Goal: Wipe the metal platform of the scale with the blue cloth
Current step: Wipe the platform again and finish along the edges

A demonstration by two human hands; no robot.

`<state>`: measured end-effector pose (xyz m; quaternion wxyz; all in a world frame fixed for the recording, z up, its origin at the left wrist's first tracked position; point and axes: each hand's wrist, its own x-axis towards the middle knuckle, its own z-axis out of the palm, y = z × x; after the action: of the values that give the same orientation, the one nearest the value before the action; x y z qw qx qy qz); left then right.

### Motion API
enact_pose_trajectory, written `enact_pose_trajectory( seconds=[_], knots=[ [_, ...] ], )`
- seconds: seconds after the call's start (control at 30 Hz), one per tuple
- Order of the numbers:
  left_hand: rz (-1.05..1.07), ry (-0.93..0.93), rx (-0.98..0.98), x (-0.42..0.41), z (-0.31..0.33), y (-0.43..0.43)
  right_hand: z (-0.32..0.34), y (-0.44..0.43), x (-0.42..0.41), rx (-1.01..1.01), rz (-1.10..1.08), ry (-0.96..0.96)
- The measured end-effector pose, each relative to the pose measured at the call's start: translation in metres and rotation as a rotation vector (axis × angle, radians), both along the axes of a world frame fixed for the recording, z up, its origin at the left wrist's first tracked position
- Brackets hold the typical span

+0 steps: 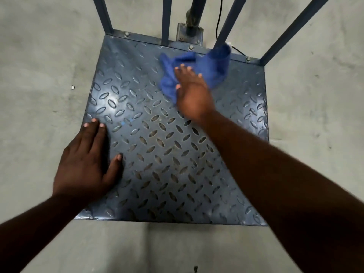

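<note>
Blue cloth (199,69) pressed flat on the scale platform (167,154).
It is pinned beneath the right hand (192,95), grip released, fingers straight; the left hand (88,160) is laid flat, released.

Grey concrete floor (39,75), metal scale platform (167,164) on it

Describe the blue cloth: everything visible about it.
The blue cloth is a soft, towel-like fabric, crumpled and bunched rather than spread flat. It lies on the far part of the metal platform, near the back rail, with one corner raised toward an upright bar. The right hand presses down on its near side with straight fingers. The left hand rests flat on the platform, apart from it.
</note>
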<state>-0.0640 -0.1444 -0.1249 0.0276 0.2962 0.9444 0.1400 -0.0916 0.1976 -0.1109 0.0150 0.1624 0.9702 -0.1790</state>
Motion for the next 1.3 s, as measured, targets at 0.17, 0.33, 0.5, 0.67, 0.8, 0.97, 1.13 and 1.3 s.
enact_pose_trajectory(
  seconds=[0.17, 0.33, 0.5, 0.67, 0.8, 0.97, 1.13, 1.3],
  knots=[
    [0.009, -0.012, -0.021, 0.002, 0.004, 0.001, -0.002, -0.052, 0.019, 0.143, -0.177, -0.094],
    [-0.004, -0.009, -0.077, 0.001, 0.007, -0.001, 0.009, -0.052, 0.039, 0.098, -0.198, -0.279],
    [-0.020, -0.016, -0.118, 0.001, 0.010, 0.000, 0.010, -0.092, 0.083, 0.074, -0.135, -0.257],
    [-0.066, -0.025, -0.117, 0.002, 0.016, 0.002, 0.013, -0.100, 0.090, 0.047, -0.135, -0.248],
    [-0.160, 0.008, -0.107, 0.003, 0.018, 0.003, 0.009, -0.093, 0.094, 0.073, -0.102, -0.178],
    [-0.133, -0.005, -0.124, 0.003, 0.020, 0.003, 0.013, -0.047, 0.061, 0.057, -0.136, -0.250],
    [-0.138, -0.017, -0.151, 0.002, 0.028, 0.005, 0.012, -0.040, 0.043, 0.065, -0.198, -0.323],
    [-0.141, -0.123, -0.192, -0.003, 0.037, 0.008, 0.010, -0.043, 0.069, 0.136, -0.021, -0.299]
  ],
)
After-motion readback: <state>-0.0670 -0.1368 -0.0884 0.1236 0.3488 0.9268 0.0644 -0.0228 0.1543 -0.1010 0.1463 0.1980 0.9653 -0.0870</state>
